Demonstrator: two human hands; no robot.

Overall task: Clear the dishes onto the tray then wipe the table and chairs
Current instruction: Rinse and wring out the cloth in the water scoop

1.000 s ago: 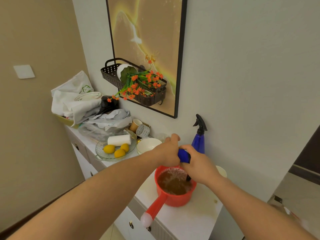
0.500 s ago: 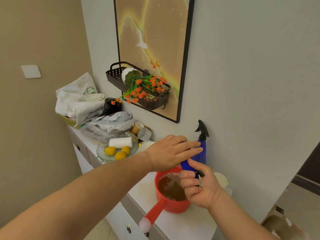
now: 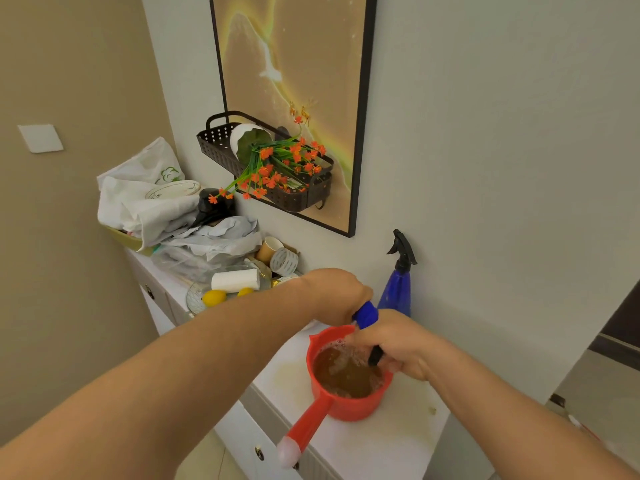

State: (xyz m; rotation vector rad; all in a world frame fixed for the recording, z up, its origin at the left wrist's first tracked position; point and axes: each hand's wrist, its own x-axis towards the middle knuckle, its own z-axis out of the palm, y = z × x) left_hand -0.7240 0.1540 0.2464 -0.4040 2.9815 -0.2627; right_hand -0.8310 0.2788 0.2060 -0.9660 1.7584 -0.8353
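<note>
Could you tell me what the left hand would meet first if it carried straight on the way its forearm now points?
Probably the blue spray bottle standing by the wall, just beyond the left hand; depth is unclear, so it might pass beside it and reach the wall.

Both bare forearms reach forward from the lower corners and meet over the middle of the counter, near its back edge. The left hand (image 3: pixel 337 295) is curled into a fist, knuckles up, its fingers wrapped around something blue that pokes out beside the right hand. The right hand (image 3: pixel 394 342) sits just below and touching it, palm down, fingers closed around a dark stem at its underside.
</note>
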